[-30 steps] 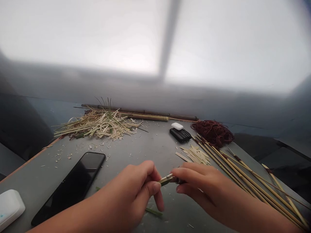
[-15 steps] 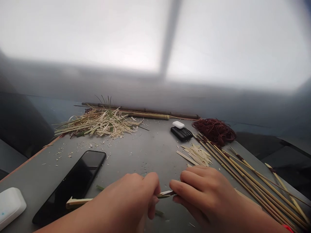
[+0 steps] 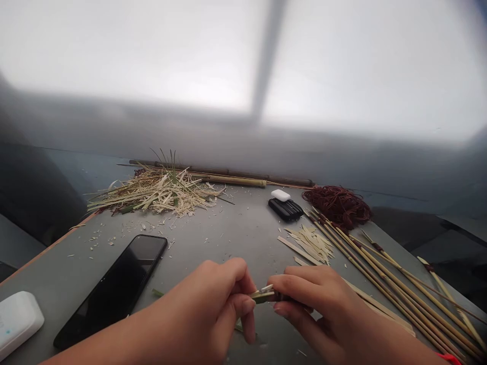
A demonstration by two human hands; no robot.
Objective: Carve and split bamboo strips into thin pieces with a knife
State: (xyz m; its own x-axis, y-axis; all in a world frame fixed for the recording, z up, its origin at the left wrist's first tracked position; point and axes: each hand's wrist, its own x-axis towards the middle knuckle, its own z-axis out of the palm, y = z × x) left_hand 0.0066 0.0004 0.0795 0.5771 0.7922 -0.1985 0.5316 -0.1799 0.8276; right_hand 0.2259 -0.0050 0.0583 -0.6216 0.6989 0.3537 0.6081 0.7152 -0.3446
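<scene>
Pinched between the thumb and fingers of my left hand point(image 3: 222, 299) is a narrow green-and-pale bamboo strip point(image 3: 262, 297). Its left part is hidden behind that hand and forearm. My right hand point(image 3: 317, 304) closes around a small dark tool point(image 3: 280, 296) at the strip's right end. A short light, blade-like edge shows at its front, but the tool's exact kind is mostly covered by the fingers. Both hands are just above the grey table point(image 3: 243, 238), close together. Just beyond my right hand lie flat pale bamboo slips point(image 3: 310, 243).
A phone point(image 3: 114, 289) and a white case point(image 3: 19, 324) lie at the left. Shavings point(image 3: 163, 190) are heaped at the back left, before dark bamboo poles point(image 3: 213, 171). Further right are a black item point(image 3: 285, 209), brown cord point(image 3: 338, 205) and long thin sticks point(image 3: 384, 276).
My left thumb and fingers have shifted their grip, exposing more of the strip between the hands. The strip's left end, seen past my forearm before, is now hidden. My right fingers have opened slightly around the tool.
</scene>
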